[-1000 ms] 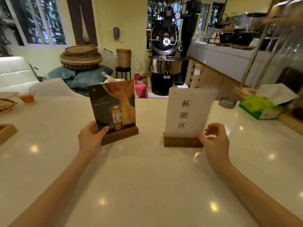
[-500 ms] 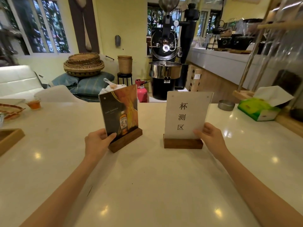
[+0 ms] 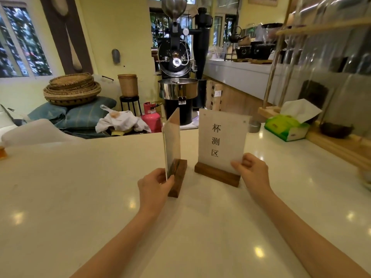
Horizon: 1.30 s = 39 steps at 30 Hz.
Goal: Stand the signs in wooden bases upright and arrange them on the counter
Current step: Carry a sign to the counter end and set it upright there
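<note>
Two signs in wooden bases stand upright on the white counter. The picture sign is turned nearly edge-on to me, its dark base pointing toward me. My left hand pinches the lower near corner of its panel. Just to its right stands the white sign with black characters, facing me in its base. My right hand grips that panel's lower right corner, thumb in front.
A green tissue box and a small metal dish sit at the counter's far right, beside a wooden rack. Behind the counter are a black coffee roaster, a pink gas cylinder and stacked baskets.
My left hand has swung the picture sign from facing me to nearly edge-on and brought it close to the white sign. The right hand stays on the white sign.
</note>
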Available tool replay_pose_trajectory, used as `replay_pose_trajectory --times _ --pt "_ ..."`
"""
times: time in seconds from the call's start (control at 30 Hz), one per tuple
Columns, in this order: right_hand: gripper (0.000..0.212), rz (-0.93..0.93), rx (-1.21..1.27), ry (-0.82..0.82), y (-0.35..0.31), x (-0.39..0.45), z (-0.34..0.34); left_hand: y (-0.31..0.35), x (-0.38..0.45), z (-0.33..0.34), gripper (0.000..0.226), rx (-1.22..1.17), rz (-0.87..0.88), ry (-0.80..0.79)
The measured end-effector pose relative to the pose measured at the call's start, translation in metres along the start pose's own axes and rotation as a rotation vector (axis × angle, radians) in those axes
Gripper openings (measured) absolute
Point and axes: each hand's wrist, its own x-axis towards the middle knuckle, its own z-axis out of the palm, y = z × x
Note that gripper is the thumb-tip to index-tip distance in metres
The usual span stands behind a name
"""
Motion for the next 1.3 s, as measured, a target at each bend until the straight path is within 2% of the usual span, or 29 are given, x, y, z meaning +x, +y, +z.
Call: replay_pose_trajectory --times 0.13,0.23,0.47,0.67,0.8,0.9,0.97,1.03,1.3 --pt "0.009 -0.012 -0.07 0.093 0.005 0.007 -0.018 0.02 -0.005 0.036 0.027 -0.094 0.013 -0.057" --pt "0.019 0.023 -0.127 0.165 0.017 0.02 -0.041 0.034 -0.005 0.064 0.032 -0.146 -0.005 -0.083" --pt "0.021 0.093 -0.21 0.296 0.038 0.053 -0.1 0.072 -0.005 0.136 0.039 -0.229 0.0 -0.172" --pt "0.031 0.171 -0.257 0.35 0.047 0.082 -0.152 0.108 -0.006 0.205 0.031 -0.316 0.013 -0.248" --pt "0.028 0.251 -0.285 0.375 0.048 0.104 -0.177 0.131 -0.005 0.25 0.029 -0.314 0.015 -0.269" --pt "0.017 0.298 -0.328 0.373 0.05 0.117 -0.193 0.145 -0.006 0.278 0.03 -0.321 0.024 -0.299" --pt "0.019 0.322 -0.347 0.387 0.053 0.125 -0.202 0.153 -0.008 0.293 0.033 -0.319 0.013 -0.311" --pt "0.01 0.374 -0.363 0.42 0.055 0.131 -0.211 0.16 -0.01 0.306 0.036 -0.322 0.007 -0.327" --pt "0.013 0.467 -0.415 0.495 0.056 0.153 -0.238 0.183 -0.013 0.341 0.037 -0.325 0.01 -0.375"
